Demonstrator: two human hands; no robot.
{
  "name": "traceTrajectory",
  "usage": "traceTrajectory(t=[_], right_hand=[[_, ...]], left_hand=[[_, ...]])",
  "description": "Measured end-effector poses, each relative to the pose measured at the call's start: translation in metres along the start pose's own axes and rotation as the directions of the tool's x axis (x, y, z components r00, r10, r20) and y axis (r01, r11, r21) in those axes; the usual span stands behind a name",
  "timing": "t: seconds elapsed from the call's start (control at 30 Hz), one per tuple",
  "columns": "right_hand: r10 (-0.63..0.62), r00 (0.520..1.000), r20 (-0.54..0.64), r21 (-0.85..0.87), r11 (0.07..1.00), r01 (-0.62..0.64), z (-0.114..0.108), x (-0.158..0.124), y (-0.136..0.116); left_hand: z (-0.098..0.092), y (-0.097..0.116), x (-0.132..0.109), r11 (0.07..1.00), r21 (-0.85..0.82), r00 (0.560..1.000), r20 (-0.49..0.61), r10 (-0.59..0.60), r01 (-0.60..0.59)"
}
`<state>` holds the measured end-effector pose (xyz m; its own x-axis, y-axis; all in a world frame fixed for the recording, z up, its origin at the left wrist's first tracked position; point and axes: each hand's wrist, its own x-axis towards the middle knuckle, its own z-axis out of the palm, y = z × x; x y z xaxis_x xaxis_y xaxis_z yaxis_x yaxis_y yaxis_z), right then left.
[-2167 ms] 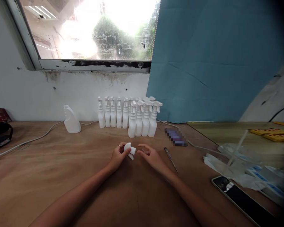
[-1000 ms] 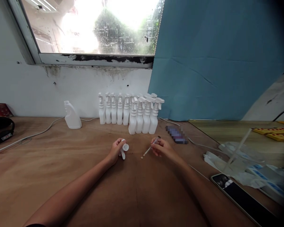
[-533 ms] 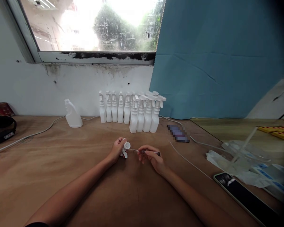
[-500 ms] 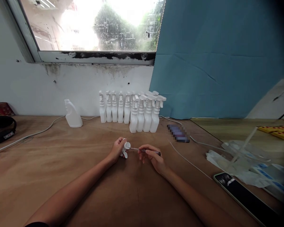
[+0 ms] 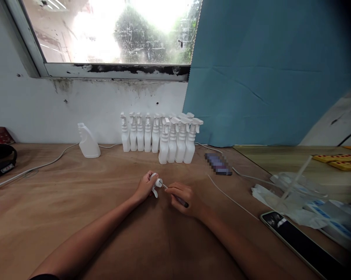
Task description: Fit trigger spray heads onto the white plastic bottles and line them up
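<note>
My left hand is closed around a white trigger spray head, its round collar facing right and its trigger pointing down. In my right hand is a thin tool that looks like a screwdriver, with a dark handle and a slim metal shaft. The shaft's tip reaches into the collar's opening; where exactly it touches inside is hidden. Both hands are above the wooden table. Beyond them stand several white spray bottles with trigger heads on. A white bottle without a head stands farther left.
A phone lies at the right, near a plastic cup with a straw and crumpled wrapping. Another blurred-out phone lies behind my right hand. White cables cross the table. A black strap sits far left.
My right hand has moved closer to the spray head and turned, tilting the screwdriver's handle down toward me. The spray head's collar has turned more to the right.
</note>
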<state>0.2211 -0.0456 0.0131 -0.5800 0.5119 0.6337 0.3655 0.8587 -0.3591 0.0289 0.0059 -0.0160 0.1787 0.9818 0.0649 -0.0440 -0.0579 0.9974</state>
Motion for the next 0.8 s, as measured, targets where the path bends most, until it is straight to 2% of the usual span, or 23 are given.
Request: traceTrajectory(t=[0.1, 0.17, 0.3, 0.4, 0.5, 0.67, 0.8], right_hand=[[0.013, 0.999, 0.03, -0.03, 0.999, -0.012, 0.002, 0.001, -0.003], [0.03, 0.998, 0.05, -0.028, 0.999, -0.028, 0.002, 0.001, -0.004], [0.145, 0.989, 0.019, 0.149, 0.978, -0.146, 0.0, 0.0, -0.003], [0.294, 0.956, 0.026, 0.386, 0.879, -0.281, -0.002, -0.002, 0.003], [0.381, 0.923, 0.057, 0.568, 0.748, -0.344, -0.002, -0.002, 0.008], [0.471, 0.876, 0.106, 0.749, 0.541, -0.382, 0.0, -0.001, 0.008], [0.494, 0.863, 0.102, 0.79, 0.488, -0.372, 0.005, -0.001, 0.004]], left_hand=[[0.001, 0.0, -0.001, 0.997, 0.078, 1.0, 0.007, 0.011, -0.011], [0.001, 0.0, -0.001, 0.998, 0.063, 1.0, 0.028, 0.002, -0.004], [0.001, 0.002, 0.0, 0.999, -0.031, 0.997, 0.068, -0.021, 0.024], [-0.001, 0.004, 0.001, 0.998, -0.051, 0.996, 0.086, -0.036, 0.04], [-0.001, 0.005, 0.002, 0.996, -0.067, 0.992, 0.116, -0.046, 0.054], [0.0, 0.007, 0.0, 0.991, -0.109, 0.981, 0.184, -0.06, 0.081], [-0.001, 0.01, 0.0, 0.979, -0.172, 0.981, 0.178, -0.079, 0.11]])
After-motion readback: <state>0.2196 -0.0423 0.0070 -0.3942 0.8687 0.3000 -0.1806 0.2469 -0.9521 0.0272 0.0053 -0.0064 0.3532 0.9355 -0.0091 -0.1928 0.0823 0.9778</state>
